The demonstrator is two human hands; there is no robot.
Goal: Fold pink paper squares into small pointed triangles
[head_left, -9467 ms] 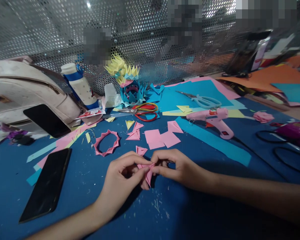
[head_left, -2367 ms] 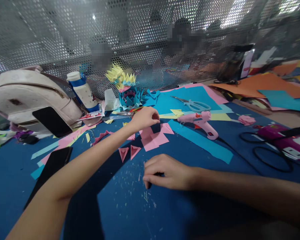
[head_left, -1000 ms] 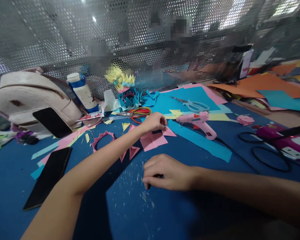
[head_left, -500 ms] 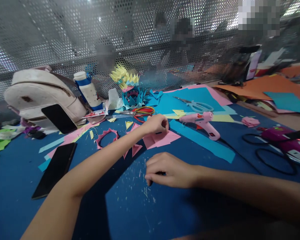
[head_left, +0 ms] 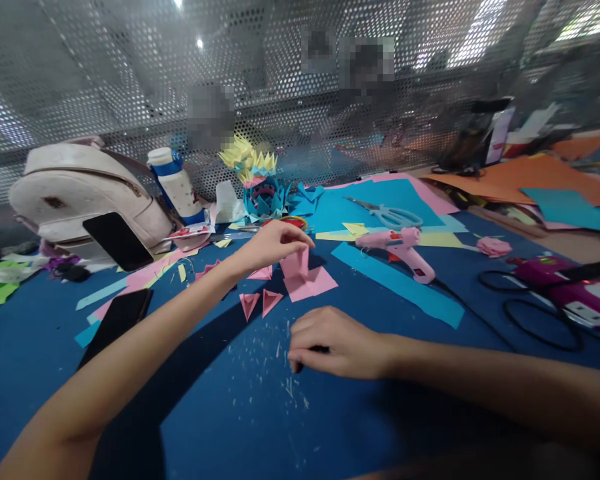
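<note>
My left hand (head_left: 279,241) reaches across to a small pile of pink paper squares (head_left: 316,283), its thumb and fingers pinching one pink paper square (head_left: 300,260) that stands up from the pile. Folded pink paper triangles (head_left: 271,301) lie just left of the squares. A pink zigzag paper ring is mostly hidden behind my left forearm. My right hand (head_left: 335,343) rests on the blue table, loosely curled, with nothing visible in it. Right of the squares lies a pink glue gun (head_left: 403,250) beside a blue paper strip (head_left: 405,287).
Blue-handled scissors (head_left: 393,215) lie on blue sheets at the back. Yellow and blue folded-paper pieces (head_left: 260,180), a bottle (head_left: 177,187) and a white backpack (head_left: 80,193) stand along the perforated panel. Two phones (head_left: 117,240) are at left, a purple power strip (head_left: 565,287) with black cable at right.
My left hand has moved slightly left and up, raising a pink square's edge from the pile. My right hand has stayed in place.
</note>
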